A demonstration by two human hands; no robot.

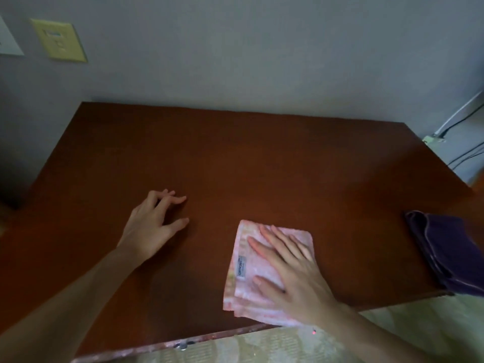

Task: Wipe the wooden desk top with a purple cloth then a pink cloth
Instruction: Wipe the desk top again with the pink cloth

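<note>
A room in a home is shown, probably a bedroom or a study. A brown wooden tabletop (235, 158) is placed against a plain grey wall (235, 48). A yellowed switch plate (59, 40) is fixed on the wall at the left. Cables (461, 121) are plugged in at the right, and a pale patterned carpet (262, 347) is seen below the near edge.
</note>
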